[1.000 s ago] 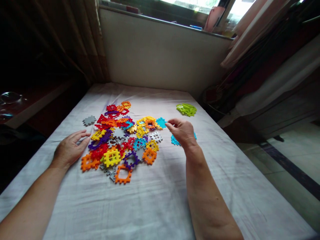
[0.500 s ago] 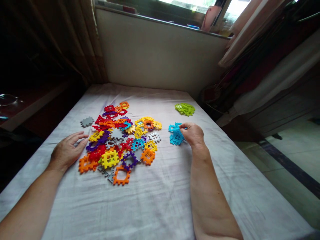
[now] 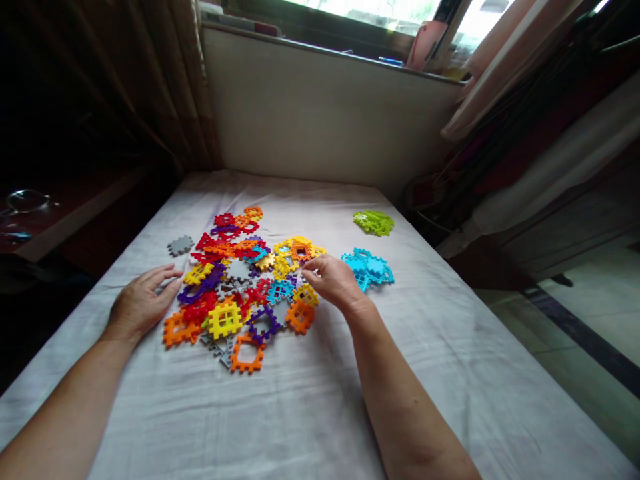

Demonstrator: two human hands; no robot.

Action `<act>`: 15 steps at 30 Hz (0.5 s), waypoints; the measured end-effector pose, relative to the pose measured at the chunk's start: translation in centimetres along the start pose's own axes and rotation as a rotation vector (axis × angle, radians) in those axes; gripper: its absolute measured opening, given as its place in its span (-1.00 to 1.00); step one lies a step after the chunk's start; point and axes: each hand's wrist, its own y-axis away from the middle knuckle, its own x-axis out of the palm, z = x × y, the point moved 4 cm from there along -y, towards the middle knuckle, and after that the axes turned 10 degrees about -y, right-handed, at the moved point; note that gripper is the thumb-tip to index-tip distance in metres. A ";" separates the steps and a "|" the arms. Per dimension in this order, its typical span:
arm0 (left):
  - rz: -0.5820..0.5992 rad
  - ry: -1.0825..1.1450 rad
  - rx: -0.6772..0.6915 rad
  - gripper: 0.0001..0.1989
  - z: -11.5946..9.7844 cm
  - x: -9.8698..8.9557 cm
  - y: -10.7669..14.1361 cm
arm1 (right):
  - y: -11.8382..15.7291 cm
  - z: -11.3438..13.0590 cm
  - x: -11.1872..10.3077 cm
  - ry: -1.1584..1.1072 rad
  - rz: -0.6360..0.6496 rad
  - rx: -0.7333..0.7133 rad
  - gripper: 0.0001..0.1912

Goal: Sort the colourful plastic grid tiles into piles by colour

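Note:
A mixed pile of notched plastic building tiles in red, orange, purple, grey and yellow lies on the cloth-covered table. My left hand [image 3: 143, 300] rests at the pile's left edge, fingers loosely stretched, close to a yellow tile [image 3: 198, 273] and purple tiles. Over the pile's right side is my right hand [image 3: 333, 281], its fingers bent but apart, with nothing visible between them. Just beneath its fingertips are a yellow tile [image 3: 305, 295] and a blue windowed tile [image 3: 280, 291]. Beyond that hand sits a group of blue tiles [image 3: 373, 267], partly covered by it.
Green tiles [image 3: 374, 223] form a separate heap at the far right. One grey tile [image 3: 180, 245] lies apart at the left. A white wall [image 3: 320, 113] and window stand behind the table; a curtain [image 3: 165, 80] hangs at left. Glasses [image 3: 29, 200] lie on a side shelf.
My right hand has let go of a blue tile at the blue group and moved left to the mixed pile. My left hand has stayed by the pile. The view has shifted slightly.

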 end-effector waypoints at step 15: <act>-0.027 0.026 0.014 -0.47 0.3 0.3 -0.3 | 0.3 1.6 0.4 -0.373 -0.013 -0.120 -0.89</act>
